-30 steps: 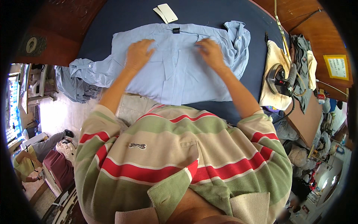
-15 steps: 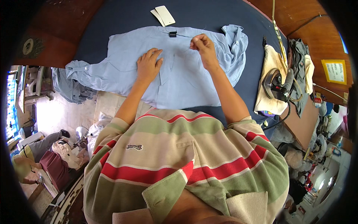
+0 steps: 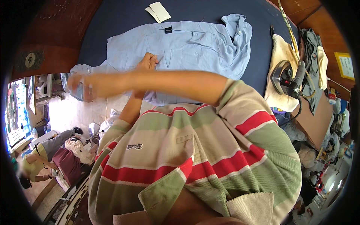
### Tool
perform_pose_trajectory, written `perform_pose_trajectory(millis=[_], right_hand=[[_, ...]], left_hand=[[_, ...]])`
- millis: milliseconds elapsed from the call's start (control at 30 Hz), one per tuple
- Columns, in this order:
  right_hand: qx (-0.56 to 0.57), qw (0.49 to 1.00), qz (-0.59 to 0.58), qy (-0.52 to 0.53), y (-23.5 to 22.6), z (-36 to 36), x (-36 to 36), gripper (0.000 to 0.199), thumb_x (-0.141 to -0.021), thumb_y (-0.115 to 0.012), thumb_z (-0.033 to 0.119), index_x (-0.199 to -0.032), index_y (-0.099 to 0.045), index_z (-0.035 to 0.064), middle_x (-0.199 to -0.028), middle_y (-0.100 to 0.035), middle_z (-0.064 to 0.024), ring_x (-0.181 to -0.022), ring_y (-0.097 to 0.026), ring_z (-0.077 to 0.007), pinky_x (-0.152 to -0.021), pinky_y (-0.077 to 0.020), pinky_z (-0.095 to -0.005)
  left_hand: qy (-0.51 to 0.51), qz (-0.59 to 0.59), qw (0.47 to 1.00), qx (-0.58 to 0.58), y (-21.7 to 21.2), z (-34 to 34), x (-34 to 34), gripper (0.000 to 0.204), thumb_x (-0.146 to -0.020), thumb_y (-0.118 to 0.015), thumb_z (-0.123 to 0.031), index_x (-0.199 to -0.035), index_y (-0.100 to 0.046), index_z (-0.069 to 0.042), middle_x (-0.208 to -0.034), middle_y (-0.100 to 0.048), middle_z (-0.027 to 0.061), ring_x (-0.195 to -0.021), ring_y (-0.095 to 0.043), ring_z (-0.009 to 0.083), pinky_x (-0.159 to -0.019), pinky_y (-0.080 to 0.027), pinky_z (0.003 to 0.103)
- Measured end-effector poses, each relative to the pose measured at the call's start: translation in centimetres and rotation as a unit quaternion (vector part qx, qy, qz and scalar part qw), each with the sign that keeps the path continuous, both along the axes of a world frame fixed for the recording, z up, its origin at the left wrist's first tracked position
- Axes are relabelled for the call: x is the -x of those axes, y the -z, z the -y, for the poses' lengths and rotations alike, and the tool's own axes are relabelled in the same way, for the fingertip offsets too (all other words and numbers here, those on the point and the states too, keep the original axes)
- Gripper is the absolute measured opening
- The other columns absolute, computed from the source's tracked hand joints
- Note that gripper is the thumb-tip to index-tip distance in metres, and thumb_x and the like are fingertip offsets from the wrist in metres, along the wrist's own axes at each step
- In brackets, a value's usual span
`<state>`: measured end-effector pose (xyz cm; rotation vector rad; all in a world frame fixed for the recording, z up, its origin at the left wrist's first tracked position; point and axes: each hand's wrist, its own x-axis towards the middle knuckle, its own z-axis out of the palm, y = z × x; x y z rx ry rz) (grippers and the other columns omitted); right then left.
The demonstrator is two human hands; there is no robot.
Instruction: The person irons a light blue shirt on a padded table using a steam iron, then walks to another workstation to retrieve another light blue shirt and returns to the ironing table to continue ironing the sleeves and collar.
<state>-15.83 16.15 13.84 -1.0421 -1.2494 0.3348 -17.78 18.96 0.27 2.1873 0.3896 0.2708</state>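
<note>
A light blue shirt [image 3: 187, 48] lies spread and slightly wrinkled over the dark blue table cover, with its dark neck label at the far edge. My left hand [image 3: 148, 62] is on the middle of the shirt, its fingers curled in on the cloth. My right arm reaches across to the left, in front of my left forearm, and covers part of the shirt's near half. At its end, my right hand [image 3: 99, 86] is smeared by motion over the shirt's left sleeve, and its fingers cannot be made out.
An iron [image 3: 287, 78] rests on a cream cloth [image 3: 279, 52] at the right, its cord trailing toward me. Beside it hang grey garments [image 3: 313, 52]. White card tags [image 3: 159, 12] lie at the far edge of the dark cover [image 3: 210, 9]. Another person [image 3: 35, 161] sits at lower left.
My right hand has swung from the shirt's upper right across to its left sleeve. My left hand's fingers, spread flat before, are now curled. The view has shifted slightly.
</note>
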Motion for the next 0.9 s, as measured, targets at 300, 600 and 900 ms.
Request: perform_pose_trajectory(millis=[300,600,900], right_hand=[[0.134,0.98,-0.135,-0.053,7.6,8.6,-3.7,0.017,-0.087,-0.056,0.018,-0.083,-0.064,0.0033,-0.08,-0.063,-0.0068,-0.079,-0.058,-0.014,-0.068,-0.0471,-0.029],[0.27,0.695,0.168,0.645,10.8,30.1,-25.5,0.031,-0.073,-0.059,0.012,-0.103,-0.058,0.005,-0.105,-0.057,-0.0161,-0.098,-0.052,-0.0314,-0.084,-0.0412,-0.0405],[0.719,0.406,0.148,0.544,16.2,46.2,-37.9,0.047,-0.083,-0.052,0.045,-0.111,-0.058,0.0076,-0.103,-0.063,-0.0186,-0.101,-0.058,-0.0358,-0.084,-0.0453,-0.0458]], left_hand=[[-0.072,0.105,0.98,0.154,-0.1,-2.0,3.9,0.024,-0.095,-0.042,-0.018,-0.081,-0.051,0.0,-0.073,-0.061,0.0082,-0.067,-0.057,0.0132,-0.064,-0.046,0.027],[-0.16,-0.097,0.896,0.404,-2.2,-2.0,4.2,0.022,-0.093,-0.047,-0.023,-0.094,-0.054,-0.003,-0.105,-0.062,0.0099,-0.094,-0.058,0.0167,-0.084,-0.042,0.028],[0.014,-0.025,0.98,0.198,-1.7,3.0,1.1,0.022,-0.092,-0.049,-0.019,-0.096,-0.056,0.001,-0.1,-0.061,0.0106,-0.092,-0.057,0.0188,-0.079,-0.043,0.028]])
